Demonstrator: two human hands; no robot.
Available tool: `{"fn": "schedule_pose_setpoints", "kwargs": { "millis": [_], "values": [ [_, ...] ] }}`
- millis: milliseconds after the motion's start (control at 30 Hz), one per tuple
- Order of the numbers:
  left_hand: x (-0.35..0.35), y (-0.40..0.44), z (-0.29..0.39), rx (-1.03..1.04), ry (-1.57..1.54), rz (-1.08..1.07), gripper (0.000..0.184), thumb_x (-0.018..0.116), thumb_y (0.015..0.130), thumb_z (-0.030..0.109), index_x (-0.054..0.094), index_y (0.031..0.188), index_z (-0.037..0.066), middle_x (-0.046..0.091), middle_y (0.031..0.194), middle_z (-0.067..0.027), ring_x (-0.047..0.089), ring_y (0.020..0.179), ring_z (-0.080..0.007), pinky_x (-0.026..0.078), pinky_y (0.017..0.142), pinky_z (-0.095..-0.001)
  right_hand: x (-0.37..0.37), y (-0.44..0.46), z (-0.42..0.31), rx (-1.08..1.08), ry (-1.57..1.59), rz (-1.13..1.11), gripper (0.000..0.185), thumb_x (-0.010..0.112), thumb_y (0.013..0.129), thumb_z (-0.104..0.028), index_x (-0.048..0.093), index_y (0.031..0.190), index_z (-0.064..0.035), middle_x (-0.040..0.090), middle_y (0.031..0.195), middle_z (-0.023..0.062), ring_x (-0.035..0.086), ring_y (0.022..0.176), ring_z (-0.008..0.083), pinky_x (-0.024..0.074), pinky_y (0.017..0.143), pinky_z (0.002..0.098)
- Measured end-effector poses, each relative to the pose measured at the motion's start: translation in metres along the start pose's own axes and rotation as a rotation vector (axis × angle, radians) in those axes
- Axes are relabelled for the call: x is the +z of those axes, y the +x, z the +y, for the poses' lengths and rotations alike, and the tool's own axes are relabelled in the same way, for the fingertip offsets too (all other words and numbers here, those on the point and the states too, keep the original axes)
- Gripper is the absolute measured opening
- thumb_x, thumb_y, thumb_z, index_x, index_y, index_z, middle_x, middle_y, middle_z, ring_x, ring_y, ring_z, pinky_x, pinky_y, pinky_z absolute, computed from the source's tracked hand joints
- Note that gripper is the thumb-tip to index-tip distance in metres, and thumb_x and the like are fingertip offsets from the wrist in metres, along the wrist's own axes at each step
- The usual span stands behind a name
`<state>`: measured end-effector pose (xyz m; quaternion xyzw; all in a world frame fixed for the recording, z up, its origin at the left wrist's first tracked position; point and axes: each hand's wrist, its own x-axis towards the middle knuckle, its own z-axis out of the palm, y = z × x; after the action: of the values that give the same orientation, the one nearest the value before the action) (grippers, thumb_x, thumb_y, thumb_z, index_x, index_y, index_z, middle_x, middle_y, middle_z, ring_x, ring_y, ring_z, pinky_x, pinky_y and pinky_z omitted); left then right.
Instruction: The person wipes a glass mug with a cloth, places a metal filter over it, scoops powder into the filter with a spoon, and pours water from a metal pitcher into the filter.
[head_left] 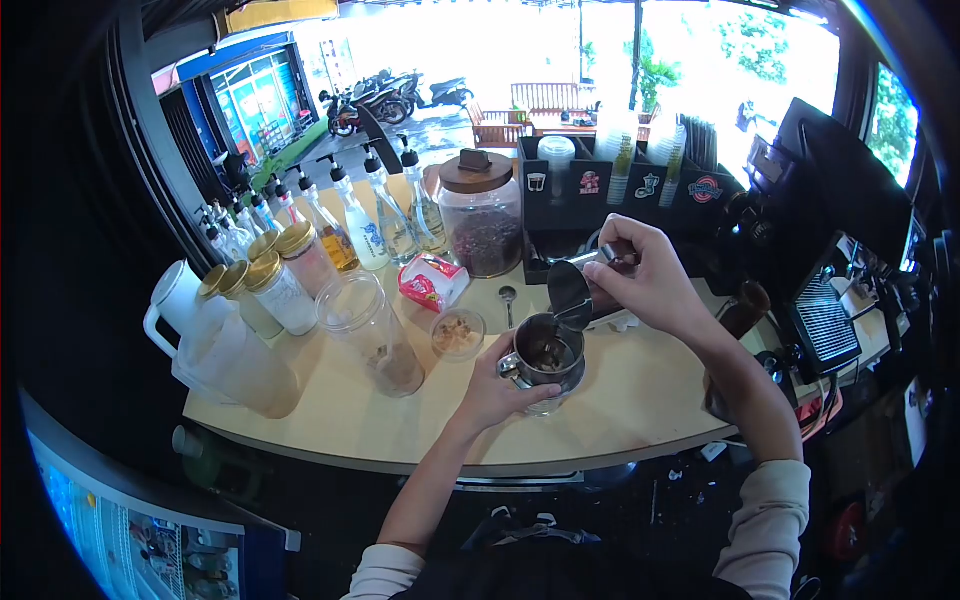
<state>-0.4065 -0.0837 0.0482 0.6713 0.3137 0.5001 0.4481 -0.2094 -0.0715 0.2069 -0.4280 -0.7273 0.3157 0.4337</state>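
My left hand (500, 388) is closed around a metal cup (548, 372) with a side handle, low over the counter's front. Dark contents show inside the cup, and what looks like clear glass shows under it. Above its rim, my right hand (645, 272) grips a small dark metal pitcher (568, 288), tilted with its mouth down toward the cup. Whether liquid is flowing cannot be made out. Just left of the cup are a small spoon (508, 296) and a shallow clear dish (458, 334) with brownish bits in it.
On the wooden counter (640, 400) stand a clear tall container (370, 345), a plastic jug (235, 360), gold-lidded jars (285, 295), pump bottles (390, 215), a red-white packet (432, 283) and a wooden-lidded jar (480, 220). A black cup organizer (625, 200) is behind; an espresso machine (825, 320) is at right.
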Motion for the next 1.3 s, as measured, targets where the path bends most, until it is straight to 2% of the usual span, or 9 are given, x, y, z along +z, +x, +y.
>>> {"fn": "schedule_pose_setpoints", "kwargs": {
  "millis": [167, 433, 633, 767, 833, 1067, 1200, 1267, 1300],
  "values": [
    [0.0, 0.0, 0.002, -0.008, 0.001, -0.003, 0.072, 0.086, 0.06, 0.015, 0.052, 0.121, 0.002, 0.061, 0.11, -0.0075, 0.058, 0.104, -0.0152, 0.044, 0.094, -0.0309, 0.0, 0.001, -0.003, -0.021, -0.038, 0.004, 0.023, 0.064, 0.078, -0.003, 0.041, 0.076, -0.0037, 0.042, 0.065, -0.0031, 0.035, 0.061, 0.0005, 0.0321, 0.052, 0.0184],
    [0.0, 0.0, 0.003, -0.003, 0.007, 0.002, 0.071, 0.086, 0.06, 0.015, 0.052, 0.121, 0.002, 0.061, 0.11, -0.0076, 0.058, 0.104, -0.0152, 0.044, 0.094, -0.0308, 0.005, 0.005, -0.006, -0.03, -0.028, -0.035, 0.021, 0.062, 0.082, -0.003, 0.041, 0.078, -0.0026, 0.046, 0.068, -0.0022, 0.056, 0.066, 0.0026, 0.0493, 0.055, 0.0176],
    [0.0, 0.0, 0.003, -0.003, 0.001, 0.002, 0.071, 0.086, 0.06, 0.015, 0.052, 0.12, 0.001, 0.062, 0.11, -0.0072, 0.058, 0.104, -0.0149, 0.044, 0.095, -0.0305, 0.009, 0.007, -0.007, -0.089, -0.032, -0.035, 0.022, 0.061, 0.083, -0.003, 0.04, 0.079, -0.0022, 0.046, 0.069, -0.0012, 0.055, 0.065, 0.0028, 0.0522, 0.055, 0.0186],
    [-0.001, 0.0, 0.0, 0.005, 0.038, -0.002, 0.07, 0.086, 0.06, 0.015, 0.052, 0.12, 0.002, 0.062, 0.11, -0.0071, 0.058, 0.104, -0.0147, 0.043, 0.095, -0.0302, 0.009, 0.006, -0.009, -0.095, -0.045, -0.042, 0.022, 0.061, 0.083, -0.003, 0.04, 0.079, -0.0022, 0.046, 0.069, -0.0013, 0.056, 0.066, 0.0032, 0.0529, 0.056, 0.0189],
    [0.0, 0.0, 0.005, -0.01, 0.013, 0.001, 0.07, 0.086, 0.06, 0.015, 0.052, 0.12, 0.002, 0.062, 0.11, -0.0072, 0.058, 0.104, -0.0148, 0.044, 0.095, -0.0303, 0.009, 0.006, -0.008, -0.091, -0.005, -0.011, 0.019, 0.062, 0.079, -0.001, 0.044, 0.079, 0.0029, 0.052, 0.065, 0.0042, 0.06, 0.064, 0.0075, 0.0519, 0.054, 0.0241],
    [0.001, 0.0, 0.004, -0.014, 0.002, 0.001, 0.072, 0.086, 0.06, 0.015, 0.051, 0.121, 0.002, 0.061, 0.111, -0.0071, 0.058, 0.105, -0.0156, 0.044, 0.095, -0.0315, 0.001, 0.005, -0.001, -0.114, -0.046, 0.019, 0.019, 0.062, 0.079, -0.001, 0.044, 0.078, 0.0026, 0.053, 0.065, 0.0045, 0.061, 0.064, 0.007, 0.0511, 0.053, 0.0237],
    [-0.002, 0.0, 0.004, -0.044, -0.017, -0.008, 0.075, 0.087, 0.058, 0.016, 0.05, 0.122, 0.002, 0.06, 0.112, -0.0078, 0.057, 0.108, -0.0168, 0.043, 0.096, -0.0311, -0.001, -0.001, -0.001, -0.068, -0.026, 0.005, 0.021, 0.062, 0.082, -0.002, 0.041, 0.078, -0.0028, 0.049, 0.069, -0.0017, 0.051, 0.066, 0.0, 0.0469, 0.056, 0.0172],
    [-0.008, -0.001, 0.005, 0.164, 0.003, 0.004, 0.071, 0.085, 0.064, 0.022, 0.05, 0.123, 0.002, 0.059, 0.114, -0.0087, 0.055, 0.111, -0.0175, 0.042, 0.097, -0.0303, -0.004, -0.002, 0.002, -0.077, 0.001, 0.016, 0.02, 0.061, 0.082, -0.002, 0.042, 0.078, -0.0035, 0.049, 0.069, -0.0022, 0.049, 0.065, -0.0007, 0.0444, 0.055, 0.0163],
    [-0.014, 0.0, 0.001, 0.167, 0.002, 0.003, 0.071, 0.085, 0.064, 0.022, 0.05, 0.123, 0.002, 0.059, 0.114, -0.0087, 0.055, 0.111, -0.0175, 0.042, 0.097, -0.0303, -0.008, -0.002, 0.008, -0.126, -0.054, 0.044, 0.02, 0.062, 0.082, -0.003, 0.043, 0.076, -0.0029, 0.048, 0.067, -0.0025, 0.049, 0.063, 0.0, 0.0425, 0.054, 0.0166]
  ]
}}
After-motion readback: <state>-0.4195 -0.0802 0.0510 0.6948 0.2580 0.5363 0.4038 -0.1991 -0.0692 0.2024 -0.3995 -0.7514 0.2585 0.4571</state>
